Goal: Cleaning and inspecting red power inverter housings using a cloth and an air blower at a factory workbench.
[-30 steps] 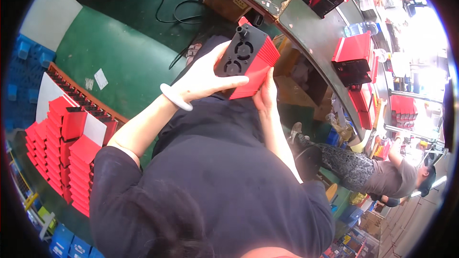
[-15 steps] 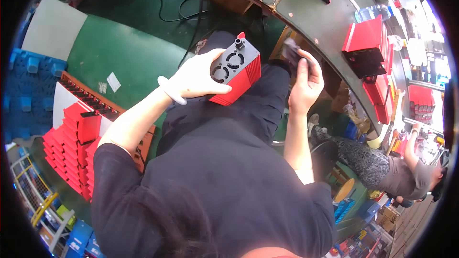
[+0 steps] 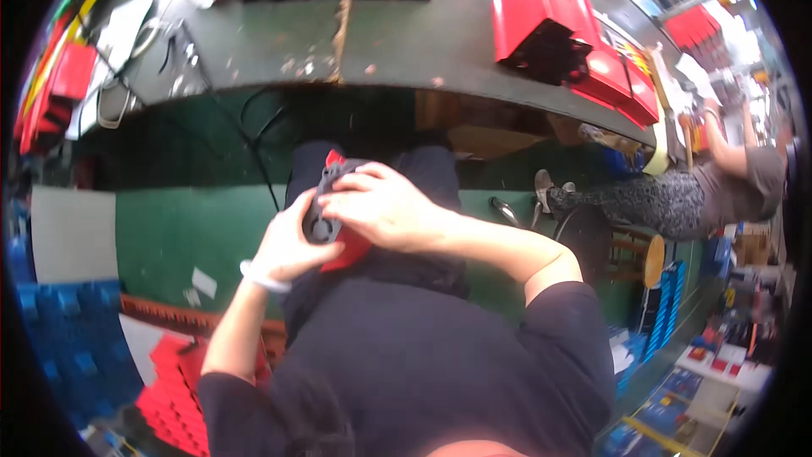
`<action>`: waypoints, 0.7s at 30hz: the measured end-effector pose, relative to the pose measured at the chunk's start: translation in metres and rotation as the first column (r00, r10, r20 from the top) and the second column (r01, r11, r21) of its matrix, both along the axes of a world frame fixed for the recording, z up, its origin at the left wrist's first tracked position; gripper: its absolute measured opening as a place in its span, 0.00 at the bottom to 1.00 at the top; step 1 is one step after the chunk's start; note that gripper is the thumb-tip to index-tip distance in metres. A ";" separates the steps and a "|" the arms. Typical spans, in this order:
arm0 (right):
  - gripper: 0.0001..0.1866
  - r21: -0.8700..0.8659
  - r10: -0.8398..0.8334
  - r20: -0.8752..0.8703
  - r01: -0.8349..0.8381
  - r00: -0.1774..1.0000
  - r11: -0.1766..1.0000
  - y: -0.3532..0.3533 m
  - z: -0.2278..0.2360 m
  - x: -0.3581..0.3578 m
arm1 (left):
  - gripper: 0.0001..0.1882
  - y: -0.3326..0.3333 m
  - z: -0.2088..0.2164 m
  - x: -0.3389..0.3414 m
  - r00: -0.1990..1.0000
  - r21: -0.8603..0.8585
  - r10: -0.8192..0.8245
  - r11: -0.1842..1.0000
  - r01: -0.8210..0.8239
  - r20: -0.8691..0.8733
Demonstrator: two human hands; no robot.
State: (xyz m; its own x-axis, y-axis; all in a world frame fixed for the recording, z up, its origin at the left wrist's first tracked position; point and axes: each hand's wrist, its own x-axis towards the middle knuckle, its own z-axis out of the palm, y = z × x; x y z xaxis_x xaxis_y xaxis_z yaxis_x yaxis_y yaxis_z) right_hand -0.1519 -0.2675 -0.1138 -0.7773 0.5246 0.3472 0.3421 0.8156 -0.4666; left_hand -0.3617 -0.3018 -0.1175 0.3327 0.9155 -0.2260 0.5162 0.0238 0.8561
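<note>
While your left hand (image 3: 292, 245) grips the red, box-shaped, black-ended housing (image 3: 320, 228) over your lap (image 3: 423, 269), near side of the long grey-green workbench (image 3: 393, 46), keep it steady under your right hand (image 3: 385, 210), fingers bent across its end, any grip there cannot be told.

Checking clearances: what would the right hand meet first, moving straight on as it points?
The red-and-black device, which the right hand seems to touch; beyond, probably the left hand, though depth is unclear.
</note>
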 end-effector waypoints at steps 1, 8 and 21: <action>0.15 0.072 -0.011 0.041 0.008 0.999 0.997 -0.002 -0.004 0.006 | 0.41 0.003 0.003 0.004 1.000 -0.037 -0.021 0.999 0.020 -0.018; 0.12 0.187 -0.095 -0.025 0.098 0.995 0.978 -0.010 -0.022 -0.006 | 0.41 0.006 0.001 0.008 0.996 -0.046 -0.068 0.997 0.065 -0.053; 0.09 -0.862 -0.735 -0.218 0.227 0.642 0.453 0.030 -0.016 0.133 | 0.46 0.047 0.027 -0.014 0.878 -0.266 0.039 0.959 0.102 0.478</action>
